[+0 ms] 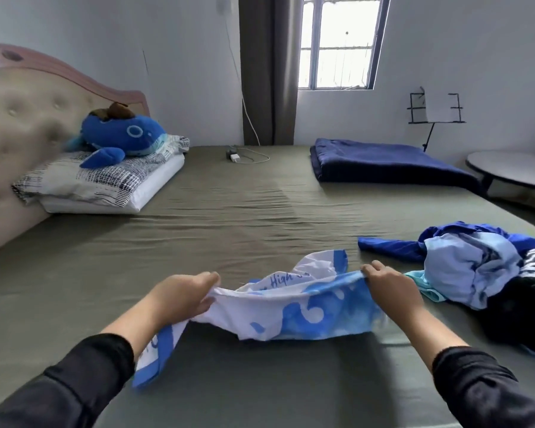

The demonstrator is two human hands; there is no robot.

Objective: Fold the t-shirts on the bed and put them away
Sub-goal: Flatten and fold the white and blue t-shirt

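While both arms reach out over the bed [229, 211], the left hand [179, 296] and the right hand [389, 288] each have their fingers curled tight on an edge of a white and blue t-shirt [306, 310], stretched between them just above the sheet. Beside the right hand lies a heap of clothes [482, 270], and far off sit a pillow [105, 186], a whale toy [121, 134] and a folded blanket [383, 162]

The t-shirt [291, 307] at six o'clock was white with bright blue splashes, blue trim and blue script. At three o'clock the heap of shirts [488, 273] mixed royal blue, pale blue and black with white lettering. The bed sheet [229, 211] was olive-grey. At ten o'clock the plush whale [121, 134] was vivid blue, on a white pillow [99, 180] with a black grid pattern. At one o'clock the folded blanket [383, 162] was navy.
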